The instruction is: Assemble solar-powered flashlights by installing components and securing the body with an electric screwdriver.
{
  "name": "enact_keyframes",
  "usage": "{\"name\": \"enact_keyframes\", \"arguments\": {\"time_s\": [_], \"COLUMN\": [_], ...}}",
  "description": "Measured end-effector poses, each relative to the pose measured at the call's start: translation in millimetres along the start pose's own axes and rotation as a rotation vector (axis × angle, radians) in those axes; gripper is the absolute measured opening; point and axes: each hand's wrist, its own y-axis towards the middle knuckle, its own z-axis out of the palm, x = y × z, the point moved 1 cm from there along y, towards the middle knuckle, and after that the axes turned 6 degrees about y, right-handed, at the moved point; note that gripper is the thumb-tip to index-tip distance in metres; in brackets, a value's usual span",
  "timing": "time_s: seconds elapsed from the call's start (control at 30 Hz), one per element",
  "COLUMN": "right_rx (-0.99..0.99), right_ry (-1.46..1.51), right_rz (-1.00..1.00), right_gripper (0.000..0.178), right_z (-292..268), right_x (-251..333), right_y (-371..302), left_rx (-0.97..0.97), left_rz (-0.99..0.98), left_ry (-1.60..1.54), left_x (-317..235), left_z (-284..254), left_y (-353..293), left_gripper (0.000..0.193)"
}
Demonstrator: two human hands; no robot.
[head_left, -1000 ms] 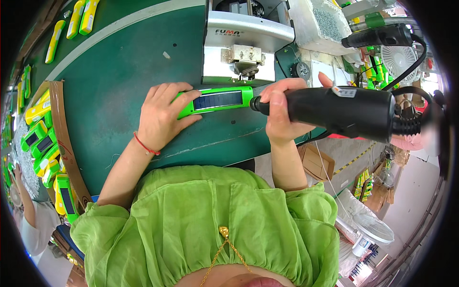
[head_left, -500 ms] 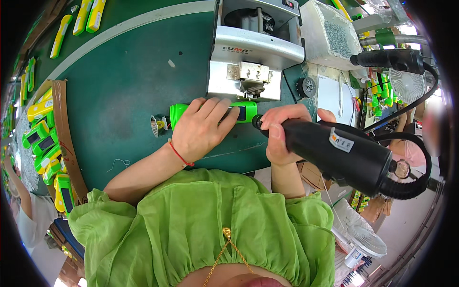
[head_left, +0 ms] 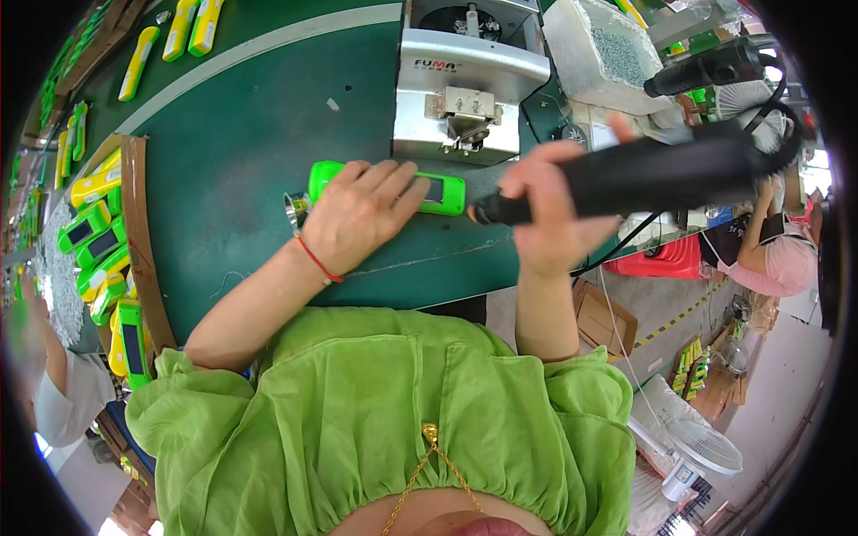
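A green flashlight (head_left: 454, 196) with a dark panel lies on the green tabletop in front of a silver screw feeder (head_left: 483, 71). My left hand (head_left: 362, 210) is closed over the flashlight's body from above and covers its middle. From its left end hangs a shiny reflector (head_left: 292, 211), close to my wrist. My right hand (head_left: 556, 219), smeared by motion, grips a black electric screwdriver (head_left: 661, 174). The tool lies nearly level, its tip pointing left, just right of the flashlight's end and apart from it.
A cardboard-edged box (head_left: 136, 223) with several green and yellow flashlights stands at the left. More yellow flashlights (head_left: 138, 62) lie at the far left. A white foam box of screws (head_left: 617, 54) sits at the back right, near another black screwdriver (head_left: 706, 67). Other people are at both sides.
The screwdriver has swung up and is more level, its tip now slightly apart from the flashlight's end. The flashlight has tilted a little, its right end nearer me, with my left hand still on it.
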Motion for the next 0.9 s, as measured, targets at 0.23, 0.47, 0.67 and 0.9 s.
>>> {"name": "enact_keyframes", "arguments": {"time_s": [0.23, 0.47, 0.67, 0.9], "right_rx": [0.105, 0.163, 0.036, 0.070], "right_ry": [-0.119, -0.169, -0.625, -0.357], "right_rz": [-0.304, -0.161, -0.073, -0.058], "right_gripper": [0.075, 0.073, 0.066, 0.078], "right_z": [-22.8, -13.9, -62.0, -21.4], "right_x": [29.4, 11.6, -7.9, 5.5], "right_y": [-11.9, -18.2, -31.2, -4.5], "left_rx": [0.089, 0.066, 0.239, 0.123], "left_rz": [-0.127, -0.271, -0.353, -0.369], "left_ry": [-0.152, -0.100, -0.151, 0.110], "left_x": [46.5, 34.8, 72.3, 246.9], "left_z": [-22.7, -19.3, -28.7, 15.1], "left_y": [-38.1, -44.3, -39.7, 55.2], "left_gripper": [0.042, 0.039, 0.041, 0.041]}}
